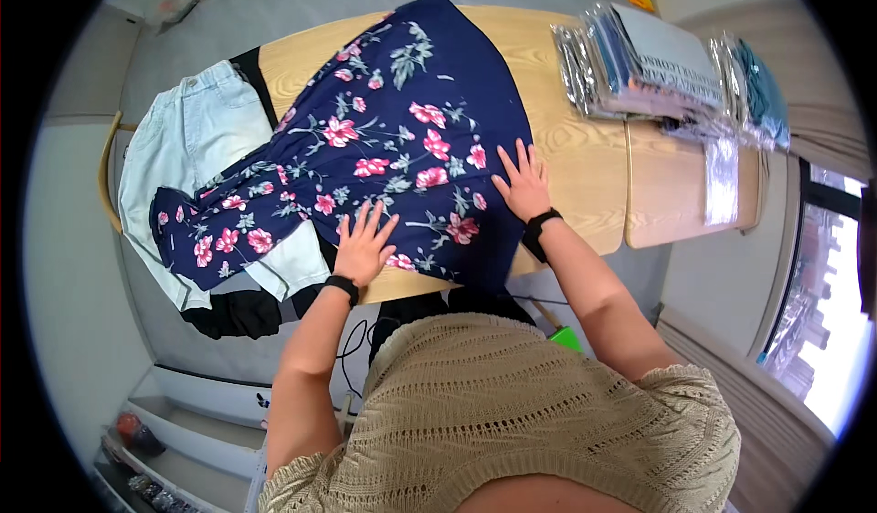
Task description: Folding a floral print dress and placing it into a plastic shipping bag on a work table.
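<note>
A navy dress (pixel 397 163) with pink flowers and grey-green leaves lies spread across the wooden table (pixel 582 198), its wide skirt towards the right and its narrower top to the left. My left hand (pixel 361 247) rests flat on the dress near the table's front edge, fingers apart. At the hem on the right, my right hand (pixel 524 183) lies with spread fingers, partly on the cloth and partly over bare wood. Neither hand grips anything. Under the dress top are light-blue denim jeans (pixel 199 126), partly hidden by it.
Clear-bagged folded garments (pixel 658 67) are stacked at the table's back right. A silvery plastic packet (pixel 721 181) lies near the right end. Black clothing (pixel 240 313) hangs at the left front edge. A white shelf unit (pixel 199 431) stands at lower left, and a window (pixel 815 307) is at right.
</note>
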Demonstrator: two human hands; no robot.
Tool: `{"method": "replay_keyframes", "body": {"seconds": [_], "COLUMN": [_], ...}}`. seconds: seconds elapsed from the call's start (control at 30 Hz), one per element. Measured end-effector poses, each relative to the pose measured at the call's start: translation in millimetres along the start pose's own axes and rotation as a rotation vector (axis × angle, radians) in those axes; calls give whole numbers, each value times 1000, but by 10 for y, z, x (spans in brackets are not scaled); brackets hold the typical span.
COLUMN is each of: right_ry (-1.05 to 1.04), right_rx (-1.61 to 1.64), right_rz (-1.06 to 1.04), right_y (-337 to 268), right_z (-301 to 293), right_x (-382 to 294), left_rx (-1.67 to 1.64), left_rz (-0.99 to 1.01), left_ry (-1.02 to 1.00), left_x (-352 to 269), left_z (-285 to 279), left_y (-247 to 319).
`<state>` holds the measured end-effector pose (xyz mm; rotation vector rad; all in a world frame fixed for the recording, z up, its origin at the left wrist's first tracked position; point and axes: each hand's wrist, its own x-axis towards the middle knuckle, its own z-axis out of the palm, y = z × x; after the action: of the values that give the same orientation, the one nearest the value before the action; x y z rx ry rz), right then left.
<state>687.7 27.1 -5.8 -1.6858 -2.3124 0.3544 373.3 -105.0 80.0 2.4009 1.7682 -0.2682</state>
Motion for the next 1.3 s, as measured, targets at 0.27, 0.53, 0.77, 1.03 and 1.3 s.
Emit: {"method": "replay_keyframes", "body": {"seconds": [0.27,0.53,0.77,1.03,1.3], "right_ry": [-17,-216,-320,-286,-64], "right_rx": [120,97,143,160,239], "right_rz": [-334,-513,-556,-578,-686], "right_y": [261,302,289,230,2], "right_z": [-536,-280,-374,-423,-150], "right_x": [-353,-765,-698,-793,-582], "left_rx": [-26,99,122,-539,-699], "left_rz": [135,83,101,-224,-322], "left_ry": [-2,-29,67,185,-38], "left_x": [-110,-133,-91,227,310], "left_z": [-197,155,189,21,-77], "left_y": [397,675,513,490,267]}}
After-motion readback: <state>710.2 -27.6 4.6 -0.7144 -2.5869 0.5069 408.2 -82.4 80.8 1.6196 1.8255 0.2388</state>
